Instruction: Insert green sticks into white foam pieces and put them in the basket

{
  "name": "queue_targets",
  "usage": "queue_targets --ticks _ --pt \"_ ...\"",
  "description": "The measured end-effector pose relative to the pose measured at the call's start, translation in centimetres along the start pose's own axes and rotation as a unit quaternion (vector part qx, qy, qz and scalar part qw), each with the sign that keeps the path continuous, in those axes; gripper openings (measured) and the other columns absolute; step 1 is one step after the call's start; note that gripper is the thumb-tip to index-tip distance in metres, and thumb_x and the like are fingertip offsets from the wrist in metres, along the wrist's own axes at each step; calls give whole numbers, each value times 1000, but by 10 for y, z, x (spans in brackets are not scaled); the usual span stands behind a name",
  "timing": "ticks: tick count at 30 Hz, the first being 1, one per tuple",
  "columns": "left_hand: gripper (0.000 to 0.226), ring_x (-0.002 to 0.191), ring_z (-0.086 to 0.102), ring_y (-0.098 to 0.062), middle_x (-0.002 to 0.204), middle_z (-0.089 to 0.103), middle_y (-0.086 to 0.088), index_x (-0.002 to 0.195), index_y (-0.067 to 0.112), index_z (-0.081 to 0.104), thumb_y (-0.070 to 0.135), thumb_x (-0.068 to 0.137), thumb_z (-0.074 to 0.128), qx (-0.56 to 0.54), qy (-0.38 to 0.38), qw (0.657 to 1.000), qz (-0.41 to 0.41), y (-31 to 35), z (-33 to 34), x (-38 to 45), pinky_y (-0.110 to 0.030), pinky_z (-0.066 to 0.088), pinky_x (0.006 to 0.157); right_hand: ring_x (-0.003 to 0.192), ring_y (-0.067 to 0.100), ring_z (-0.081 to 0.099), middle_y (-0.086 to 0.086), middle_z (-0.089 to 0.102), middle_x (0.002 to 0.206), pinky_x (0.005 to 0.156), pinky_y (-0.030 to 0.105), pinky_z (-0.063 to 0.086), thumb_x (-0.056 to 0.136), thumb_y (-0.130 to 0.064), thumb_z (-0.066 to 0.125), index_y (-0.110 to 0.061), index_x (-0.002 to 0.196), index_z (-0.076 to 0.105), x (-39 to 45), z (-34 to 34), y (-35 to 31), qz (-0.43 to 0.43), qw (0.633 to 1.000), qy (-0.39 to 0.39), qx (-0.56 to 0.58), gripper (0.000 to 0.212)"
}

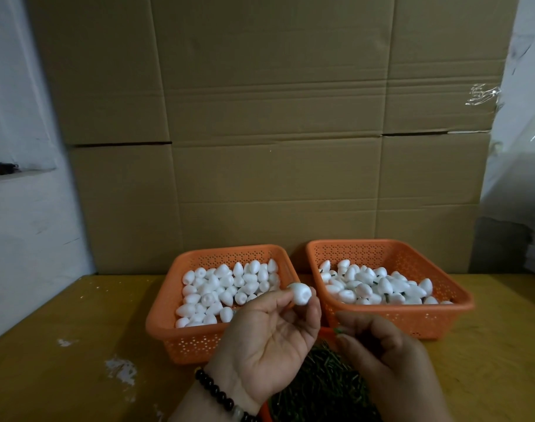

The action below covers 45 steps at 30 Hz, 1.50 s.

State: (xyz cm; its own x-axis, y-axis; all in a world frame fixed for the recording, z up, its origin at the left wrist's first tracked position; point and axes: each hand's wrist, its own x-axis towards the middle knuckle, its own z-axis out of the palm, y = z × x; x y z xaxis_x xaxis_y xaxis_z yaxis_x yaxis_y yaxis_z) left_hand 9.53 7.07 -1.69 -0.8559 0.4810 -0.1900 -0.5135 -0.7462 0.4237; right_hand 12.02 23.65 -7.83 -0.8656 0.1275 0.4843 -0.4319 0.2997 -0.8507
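foam piece (pixel 299 294) | pinched at left hand (pixel 269 339) fingertips | right hand (pixel 379 345) fingers pinch green stick (pixel 338 331)

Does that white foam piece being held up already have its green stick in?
Not yet: the foam piece shows an empty dimple; the right hand pinches a green stick apart.

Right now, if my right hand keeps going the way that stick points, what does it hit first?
Probably the white foam piece pinched in the left hand; the right hand aims its green stick up-left toward it, though depth is unclear.
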Motion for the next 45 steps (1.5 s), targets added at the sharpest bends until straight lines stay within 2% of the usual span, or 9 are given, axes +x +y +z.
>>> queue_targets --ticks 5,10,14,18,22,26,35,41,45 --pt "41 78 62 -27 93 64 -23 115 -7 57 -2 74 61 -7 13 1000 4 0 -1 1 -33 58 62 77 16 74 3 76 83 61 19 56 72 11 73 -15 93 72 1 0 1 37 996 -11 80 33" --pt "41 77 63 -28 92 65 -23 113 -7 58 -3 73 62 -3 9 1000 7 -1 0 0 -35 59 63 70 16 73 5 75 75 58 17 54 63 -14 75 -15 85 74 1 -1 -4 19 995 -13 93 22" --pt "37 71 65 -28 87 66 -23 107 -6 59 -4 71 62 9 2 1000 5 -3 1 0 -36 59 65 58 15 70 8 72 66 52 17 52 64 -21 75 -19 75 75 -1 -1 -10 -19 996 5 87 11" --pt "38 69 67 -29 87 67 -24 107 -7 60 -4 70 61 14 1 1000 4 -5 1 0 -37 59 64 67 6 69 -2 74 74 58 15 53 67 -23 74 -33 79 75 -1 -1 -15 -84 994 57 30 16" --pt "31 73 67 -29 89 68 -23 104 -6 62 -5 73 59 36 11 999 3 -9 1 1 -36 59 63 82 1 69 -15 73 88 68 11 52 76 -19 79 -34 97 74 1 -4 -14 -132 987 93 -9 27" --pt "29 75 67 -27 87 68 -21 102 -3 62 -6 74 57 68 30 997 12 -14 -1 3 -37 60 62 78 1 71 -16 74 84 68 12 54 71 -22 76 -38 95 73 0 -2 -11 -113 990 89 7 30" --pt "30 73 66 -27 82 68 -20 94 -3 64 -7 65 60 84 43 995 19 -20 -1 5 -39 60 65 71 9 72 -7 74 77 64 27 59 64 -28 74 -34 86 72 1 -4 -4 -90 993 77 -8 23" --pt "30 64 67 -25 78 68 -20 93 -2 65 -9 64 60 100 28 994 34 -24 -1 5 -40 61 65 69 6 69 -8 72 76 62 22 56 64 -1 84 -32 83 71 3 -6 -1 -123 986 86 -71 38" --pt "27 61 68 -24 77 69 -19 95 -2 64 -12 70 59 113 29 992 40 -27 -2 6 -39 60 64 70 6 69 -9 71 75 62 20 55 63 1 84 -31 81 71 3 -8 1 -129 985 84 -77 39"
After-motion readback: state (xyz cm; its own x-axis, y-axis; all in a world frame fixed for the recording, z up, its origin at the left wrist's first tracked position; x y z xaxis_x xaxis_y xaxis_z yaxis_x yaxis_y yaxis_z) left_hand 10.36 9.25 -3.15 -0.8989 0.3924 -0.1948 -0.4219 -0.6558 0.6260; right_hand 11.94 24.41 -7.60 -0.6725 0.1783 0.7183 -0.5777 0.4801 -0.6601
